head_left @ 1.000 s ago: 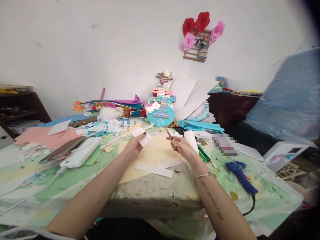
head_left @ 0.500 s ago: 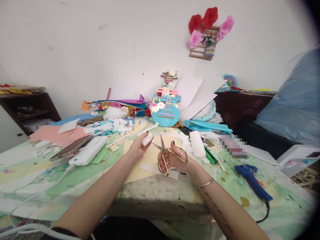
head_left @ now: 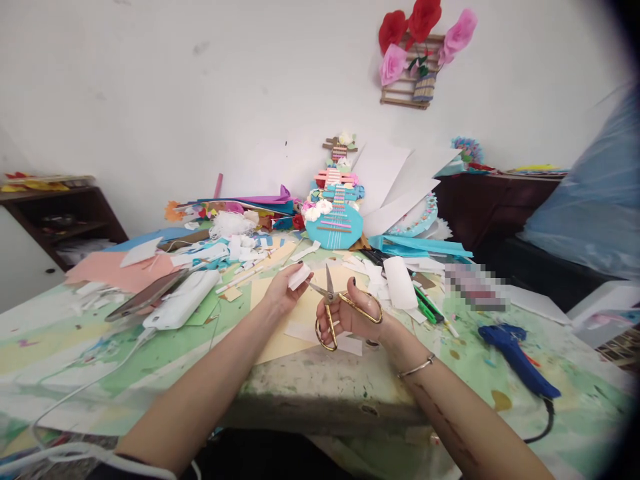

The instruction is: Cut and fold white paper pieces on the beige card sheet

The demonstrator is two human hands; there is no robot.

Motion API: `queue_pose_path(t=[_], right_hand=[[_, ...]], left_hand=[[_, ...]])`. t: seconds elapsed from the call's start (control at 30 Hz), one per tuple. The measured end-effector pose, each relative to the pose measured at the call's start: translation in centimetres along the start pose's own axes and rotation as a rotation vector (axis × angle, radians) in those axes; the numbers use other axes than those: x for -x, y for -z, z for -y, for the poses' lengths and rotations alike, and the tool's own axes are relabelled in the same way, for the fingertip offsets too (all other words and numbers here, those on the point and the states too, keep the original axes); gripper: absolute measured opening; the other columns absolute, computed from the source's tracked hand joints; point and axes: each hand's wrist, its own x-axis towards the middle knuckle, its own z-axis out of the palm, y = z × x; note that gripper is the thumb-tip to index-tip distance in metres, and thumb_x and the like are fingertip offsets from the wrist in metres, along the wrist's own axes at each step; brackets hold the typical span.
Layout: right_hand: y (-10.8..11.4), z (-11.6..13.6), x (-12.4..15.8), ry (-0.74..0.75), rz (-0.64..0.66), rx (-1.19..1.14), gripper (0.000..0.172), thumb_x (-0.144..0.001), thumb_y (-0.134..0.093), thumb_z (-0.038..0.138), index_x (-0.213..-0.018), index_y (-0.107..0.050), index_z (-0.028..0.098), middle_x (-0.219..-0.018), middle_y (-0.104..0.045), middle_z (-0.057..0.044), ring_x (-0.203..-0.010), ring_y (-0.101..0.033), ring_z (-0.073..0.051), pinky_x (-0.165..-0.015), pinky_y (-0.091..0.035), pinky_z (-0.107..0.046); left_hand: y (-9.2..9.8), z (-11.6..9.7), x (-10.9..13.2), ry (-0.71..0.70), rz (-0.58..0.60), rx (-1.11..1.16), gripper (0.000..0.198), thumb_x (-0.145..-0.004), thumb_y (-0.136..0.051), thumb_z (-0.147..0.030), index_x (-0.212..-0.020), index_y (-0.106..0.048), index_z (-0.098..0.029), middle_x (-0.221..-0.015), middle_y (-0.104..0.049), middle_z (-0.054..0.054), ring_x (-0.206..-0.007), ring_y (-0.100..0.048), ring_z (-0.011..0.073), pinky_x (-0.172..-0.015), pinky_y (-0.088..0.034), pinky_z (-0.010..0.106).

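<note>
My left hand [head_left: 284, 292] is closed on a small white piece of paper [head_left: 299, 276], pinched between thumb and fingers. In my right hand [head_left: 353, 313] is a pair of gold-handled scissors [head_left: 329, 297], its blades spread and pointing up and left. One blade tip comes close to the paper; whether it touches I cannot tell. Beneath both hands lies a cream sheet [head_left: 273, 327], with a white paper strip [head_left: 345, 343] across it. A roll of white paper [head_left: 399, 283] lies just right of my right hand.
A blue glue gun [head_left: 520, 360] lies at the right, its black cord trailing off the front. On the left are a white power bank [head_left: 183, 300] with a cable and a tablet [head_left: 145, 297]. A blue paper guitar [head_left: 334, 227] leans at the back among paper scraps [head_left: 240, 250].
The view has shifted slightly, so everything sits a little to the right. Both hands keep nearly the same pose, and the scissors stay spread near the paper.
</note>
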Motion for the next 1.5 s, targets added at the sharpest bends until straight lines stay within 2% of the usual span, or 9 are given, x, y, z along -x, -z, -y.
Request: queue_pose_path(t=[0.27,0.43,0.6,0.77,0.93,1.13,1.33,1.5], right_hand=[[0.0,0.0,-0.2,0.017,-0.031,0.014,0.084,-0.074,-0.01,0.076,-0.094,-0.057,0.009,-0.079,-0.062,-0.015,-0.072,-0.06,-0.022,-0.071,-0.045,-0.039],[0.1,0.3,0.0,0.032,-0.077,0.037,0.086,-0.073,-0.008,0.076,-0.096,-0.057,0.009,-0.08,-0.062,-0.015,-0.07,-0.06,-0.021,-0.071,-0.045,-0.04],[0.1,0.4,0.1,0.063,-0.044,0.045,0.079,-0.076,-0.016,0.074,-0.094,-0.057,0.009,-0.078,-0.062,-0.014,-0.072,-0.06,-0.022,-0.073,-0.044,-0.04],[0.1,0.3,0.0,0.025,-0.099,0.062,0.079,-0.075,-0.017,0.075,-0.092,-0.057,0.01,-0.076,-0.061,-0.013,-0.072,-0.06,-0.022,-0.072,-0.045,-0.04],[0.3,0.1,-0.2,0.056,-0.14,0.068,0.074,-0.076,-0.022,0.074,-0.09,-0.058,0.011,-0.077,-0.061,-0.011,-0.07,-0.059,-0.021,-0.07,-0.045,-0.038],[0.5,-0.1,-0.5,0.124,-0.188,0.11,0.068,-0.077,-0.029,0.071,-0.089,-0.058,0.011,-0.077,-0.06,-0.01,-0.068,-0.057,-0.018,-0.068,-0.044,-0.035],[0.8,-0.4,-0.7,0.211,-0.147,0.119,0.061,-0.076,-0.038,0.068,-0.091,-0.058,0.012,-0.075,-0.058,-0.007,-0.064,-0.054,-0.016,-0.062,-0.043,-0.032],[0.9,-0.5,-0.7,0.258,-0.146,0.119,0.056,-0.079,-0.041,0.063,-0.093,-0.059,0.012,-0.071,-0.054,-0.005,-0.06,-0.051,-0.014,-0.059,-0.042,-0.029]], left_hand=[[-0.6,0.0,1.0,-0.049,-0.016,-0.014,0.005,-0.075,-0.059,-0.01,-0.08,-0.059,-0.012,-0.068,-0.065,0.003,-0.059,-0.064,0.0128,-0.053,-0.054,0.02],[-0.4,0.0,0.7,-0.048,-0.019,0.008,0.008,-0.075,-0.059,-0.012,-0.083,-0.06,-0.013,-0.072,-0.066,0.003,-0.061,-0.065,0.0129,-0.052,-0.052,0.019],[-0.2,-0.1,0.6,-0.052,-0.025,0.04,0.007,-0.076,-0.058,-0.012,-0.082,-0.06,-0.013,-0.071,-0.066,0.003,-0.06,-0.064,0.0123,-0.053,-0.053,0.019],[-0.6,-0.1,1.2,-0.062,-0.01,0.002,0.006,-0.075,-0.06,-0.013,-0.081,-0.061,-0.014,-0.069,-0.065,0.002,-0.062,-0.065,0.0129,-0.055,-0.052,0.019],[-0.5,0.4,1.1,-0.107,0.073,-0.028,0.01,-0.071,-0.064,-0.015,-0.081,-0.062,-0.012,-0.073,-0.067,0.005,-0.062,-0.064,0.014,-0.056,-0.051,0.021],[-0.5,0.6,1.2,-0.159,0.221,-0.008,0.016,-0.063,-0.07,-0.012,-0.077,-0.063,-0.014,-0.071,-0.067,0.001,-0.059,-0.06,0.0117,-0.058,-0.048,0.021],[-0.3,0.7,1.5,-0.163,0.372,-0.071,0.025,-0.055,-0.075,-0.01,-0.078,-0.064,-0.012,-0.076,-0.067,0.003,-0.064,-0.06,0.0127,-0.06,-0.046,0.022],[-0.2,0.6,1.6,-0.162,0.449,-0.086,0.026,-0.055,-0.074,-0.009,-0.079,-0.065,-0.012,-0.072,-0.066,0.002,-0.063,-0.059,0.012,-0.061,-0.046,0.022]])
